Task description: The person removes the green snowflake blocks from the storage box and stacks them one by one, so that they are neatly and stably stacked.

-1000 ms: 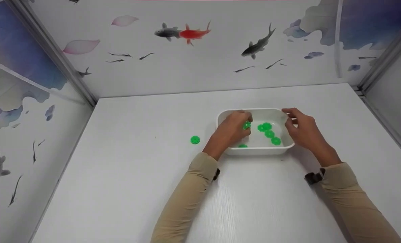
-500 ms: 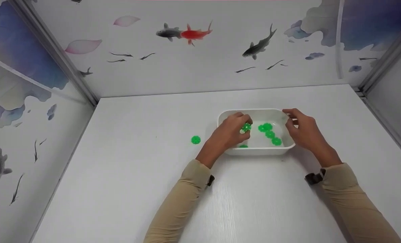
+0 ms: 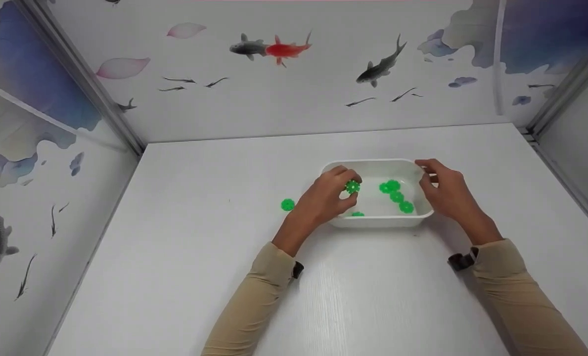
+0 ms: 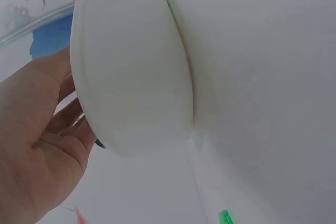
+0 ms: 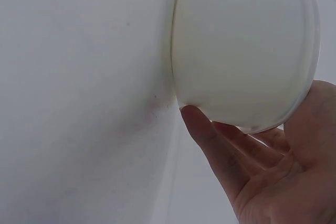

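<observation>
A white plastic tub (image 3: 375,222) stands on the table, with several green flower-shaped plastic discs (image 3: 396,197) in its right half. Over its left end, my left hand (image 3: 323,197) pinches a green flower-shaped disc (image 3: 352,186) between thumb and fingers. Another disc (image 3: 357,214) shows just above the front rim. My right hand (image 3: 448,190) grips the tub's right end. In the right wrist view, the thumb (image 5: 197,121) presses the outer wall while the other fingers reach behind. In the left wrist view, the tub wall hides the left fingertips.
One loose green disc (image 3: 288,204) lies on the white table (image 3: 200,237), left of the tub and close by the left forearm. Panels printed with fish (image 3: 380,66) stand along the back and the left side. A metal post (image 3: 91,94) marks the back left corner.
My left hand has drawn slightly left and toward me with the pinched disc, and its forearm has swung left. The right hand and the tub stay put.
</observation>
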Demonstrator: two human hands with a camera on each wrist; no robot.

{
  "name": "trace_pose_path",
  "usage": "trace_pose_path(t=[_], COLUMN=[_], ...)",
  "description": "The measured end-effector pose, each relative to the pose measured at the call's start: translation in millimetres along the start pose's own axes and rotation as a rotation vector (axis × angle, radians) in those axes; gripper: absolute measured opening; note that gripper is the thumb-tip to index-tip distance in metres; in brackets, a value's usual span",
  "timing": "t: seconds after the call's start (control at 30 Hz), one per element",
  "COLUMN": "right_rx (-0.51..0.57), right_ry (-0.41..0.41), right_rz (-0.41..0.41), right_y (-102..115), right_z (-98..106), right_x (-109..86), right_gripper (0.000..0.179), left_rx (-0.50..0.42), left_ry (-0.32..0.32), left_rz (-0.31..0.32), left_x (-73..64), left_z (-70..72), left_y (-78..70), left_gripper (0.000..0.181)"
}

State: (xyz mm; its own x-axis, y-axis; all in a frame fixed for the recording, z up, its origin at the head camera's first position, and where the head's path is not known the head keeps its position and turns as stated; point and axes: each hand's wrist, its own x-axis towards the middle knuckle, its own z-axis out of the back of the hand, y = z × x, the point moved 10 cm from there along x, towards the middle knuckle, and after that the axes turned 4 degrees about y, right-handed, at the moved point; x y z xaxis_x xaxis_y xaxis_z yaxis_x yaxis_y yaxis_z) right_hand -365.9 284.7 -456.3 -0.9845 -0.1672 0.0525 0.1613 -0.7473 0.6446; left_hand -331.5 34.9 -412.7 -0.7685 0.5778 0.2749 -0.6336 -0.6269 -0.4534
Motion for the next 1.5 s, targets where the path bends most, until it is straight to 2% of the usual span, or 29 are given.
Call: trace_pose_path(t=[0.33, 0.6, 0.83, 1.17, 1.5], right_rx=[0.003, 0.018, 0.009, 0.002, 0.017], right_ry=[0.001, -0.007, -0.011, -0.029, -0.016], right_rz=[-0.007, 0.024, 0.004, 0.016, 0.017], right_y=[-1, 1, -2, -1, 0], right_z=[-1, 1, 0, 3, 2], right_x=[-0.2, -0.6, 0.6, -1.3, -1.2], right_gripper=[0.046, 0.046, 0.046, 0.045, 0.046], left_rx=[-0.027, -0.091, -0.102, -0.168, -0.123], left_ry=[-0.006, -0.026, -0.012, -0.043, -0.074], left_rz=[-0.035, -0.072, -0.020, -0.033, 0.046], left_x=[-18.2, -27.5, -36.6, -45.9, -56.5], left_z=[3.8, 14.9, 20.4, 27.6, 41.4], left_y=[3.1, 8.5, 20.5, 28.6, 43.1], left_gripper=[0.028, 0.026, 0.027, 0.028, 0.035])
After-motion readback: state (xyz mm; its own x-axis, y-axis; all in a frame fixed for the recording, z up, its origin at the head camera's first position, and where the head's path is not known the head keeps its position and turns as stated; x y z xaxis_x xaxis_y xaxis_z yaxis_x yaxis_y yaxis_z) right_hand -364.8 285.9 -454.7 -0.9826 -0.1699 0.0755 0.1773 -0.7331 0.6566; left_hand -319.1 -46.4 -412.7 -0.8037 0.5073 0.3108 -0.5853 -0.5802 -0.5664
